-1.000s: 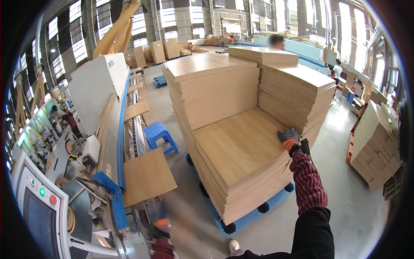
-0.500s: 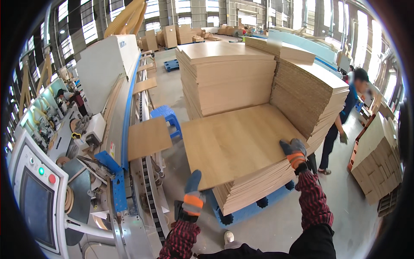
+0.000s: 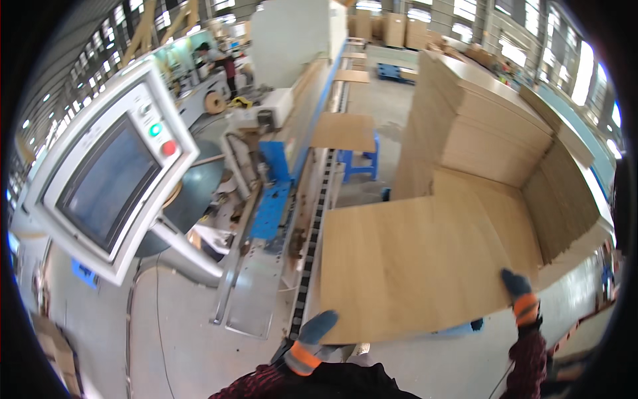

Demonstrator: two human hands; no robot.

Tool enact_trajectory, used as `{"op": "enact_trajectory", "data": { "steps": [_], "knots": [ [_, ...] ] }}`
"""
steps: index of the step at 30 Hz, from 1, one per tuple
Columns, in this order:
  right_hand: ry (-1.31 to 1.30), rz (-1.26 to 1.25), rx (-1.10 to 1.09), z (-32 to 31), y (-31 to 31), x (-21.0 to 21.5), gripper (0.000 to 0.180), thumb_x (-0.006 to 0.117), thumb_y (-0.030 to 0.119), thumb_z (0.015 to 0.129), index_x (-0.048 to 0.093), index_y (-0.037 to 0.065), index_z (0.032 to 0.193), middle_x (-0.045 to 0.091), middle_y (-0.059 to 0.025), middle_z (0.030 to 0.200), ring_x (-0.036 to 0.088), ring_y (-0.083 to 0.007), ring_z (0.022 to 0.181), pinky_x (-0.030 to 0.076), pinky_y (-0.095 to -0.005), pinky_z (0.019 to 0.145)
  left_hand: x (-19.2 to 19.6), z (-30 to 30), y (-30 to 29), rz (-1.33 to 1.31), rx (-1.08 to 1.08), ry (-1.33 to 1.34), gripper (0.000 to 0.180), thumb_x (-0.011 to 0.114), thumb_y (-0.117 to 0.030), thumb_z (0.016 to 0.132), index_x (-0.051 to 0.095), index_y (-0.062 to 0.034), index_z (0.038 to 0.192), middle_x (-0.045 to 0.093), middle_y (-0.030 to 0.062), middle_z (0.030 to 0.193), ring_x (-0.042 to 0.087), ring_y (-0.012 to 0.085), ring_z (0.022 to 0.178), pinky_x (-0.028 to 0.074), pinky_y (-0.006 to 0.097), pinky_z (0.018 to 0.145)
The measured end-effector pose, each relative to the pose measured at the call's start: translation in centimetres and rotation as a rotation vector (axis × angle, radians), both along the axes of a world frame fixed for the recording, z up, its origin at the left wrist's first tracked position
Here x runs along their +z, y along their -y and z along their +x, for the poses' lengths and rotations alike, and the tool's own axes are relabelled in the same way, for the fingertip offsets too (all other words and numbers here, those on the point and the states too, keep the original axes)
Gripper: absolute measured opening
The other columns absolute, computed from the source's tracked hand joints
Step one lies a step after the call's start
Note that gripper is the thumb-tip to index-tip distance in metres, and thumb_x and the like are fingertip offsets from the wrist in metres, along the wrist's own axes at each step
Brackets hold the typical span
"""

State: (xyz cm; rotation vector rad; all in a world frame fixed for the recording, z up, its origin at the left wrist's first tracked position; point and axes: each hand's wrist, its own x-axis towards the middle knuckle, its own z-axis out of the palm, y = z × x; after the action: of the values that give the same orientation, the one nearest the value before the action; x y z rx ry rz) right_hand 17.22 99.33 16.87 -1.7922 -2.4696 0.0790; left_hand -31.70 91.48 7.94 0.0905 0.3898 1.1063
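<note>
A flat wood-grain panel (image 3: 405,266) is held between my two gloved hands, off the pile and out toward the machine's conveyor. My left hand (image 3: 316,336), in a grey and orange glove, grips its near left corner, with the fingers partly under the board. On the near right edge, my right hand (image 3: 520,296) has its thumb side on top and the rest hidden below. Beneath the panel's right part shows the top board (image 3: 492,199) of the low stack. The conveyor's black chain track (image 3: 311,266) runs just left of the panel.
A control console (image 3: 113,179) with a screen and green and red buttons stands at the left. Another panel (image 3: 344,132) lies on the conveyor above a blue stool (image 3: 359,163). Tall board stacks (image 3: 492,126) rise at the right. A person (image 3: 222,66) works far back.
The panel has come off the low stack and moved left toward the conveyor, both hands still gripping it. My view has swung left, so the console and machine appear nearer the middle.
</note>
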Motion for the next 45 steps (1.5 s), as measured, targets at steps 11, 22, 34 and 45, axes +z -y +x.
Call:
{"op": "enact_trajectory", "data": {
  "steps": [11, 22, 34, 45],
  "knots": [
    [-1.310, -0.217, -0.517, -28.6, 9.4, -13.7, 0.031, 0.051, 0.032, 0.085, 0.062, 0.005, 0.079, 0.056, -0.0041, 0.063, 0.050, -0.0147, 0.054, 0.040, -0.0305, 0.050, -4.4, -17.0, 8.4, -0.058, 0.240, -2.163, 0.044, 0.056, -0.034, 0.078, 0.053, 0.0027, 0.102, 0.055, 0.0189, 0.098, 0.053, 0.0337, 0.090, 0.042, 0.044, 0.079],
    [-1.607, -0.383, -0.734, -32.7, 3.3, -26.1, 0.028, 0.052, 0.028, 0.086, 0.060, 0.002, 0.096, 0.060, -0.0010, 0.086, 0.054, -0.0113, 0.074, 0.044, -0.0255, 0.068, -8.4, -13.6, -2.6, 0.808, 0.316, -2.511, 0.051, 0.052, -0.037, 0.076, 0.050, 0.0035, 0.107, 0.047, 0.0212, 0.111, 0.040, 0.0383, 0.110, 0.030, 0.049, 0.094],
    [-1.530, -0.190, -0.524, -32.7, -13.1, -27.2, 0.024, 0.053, 0.022, 0.084, 0.060, 0.004, 0.098, 0.059, -0.0054, 0.090, 0.053, -0.0167, 0.084, 0.043, -0.0274, 0.077, -12.9, -12.4, -19.2, 0.681, 0.327, -2.710, 0.065, 0.037, -0.051, 0.082, 0.045, 0.0033, 0.118, 0.042, 0.0214, 0.124, 0.034, 0.0356, 0.119, 0.021, 0.045, 0.101],
    [-0.154, 0.759, -0.444, -12.4, -0.5, -3.0, 0.031, 0.050, 0.027, 0.084, 0.053, 0.004, 0.104, 0.055, -0.0118, 0.103, 0.054, -0.0234, 0.094, 0.043, -0.0358, 0.081, -10.9, -8.4, -25.8, 0.919, 0.568, -2.659, 0.041, 0.043, -0.039, 0.083, 0.051, -0.0006, 0.097, 0.051, 0.0242, 0.095, 0.048, 0.0368, 0.092, 0.038, 0.043, 0.082]
  ]
}}
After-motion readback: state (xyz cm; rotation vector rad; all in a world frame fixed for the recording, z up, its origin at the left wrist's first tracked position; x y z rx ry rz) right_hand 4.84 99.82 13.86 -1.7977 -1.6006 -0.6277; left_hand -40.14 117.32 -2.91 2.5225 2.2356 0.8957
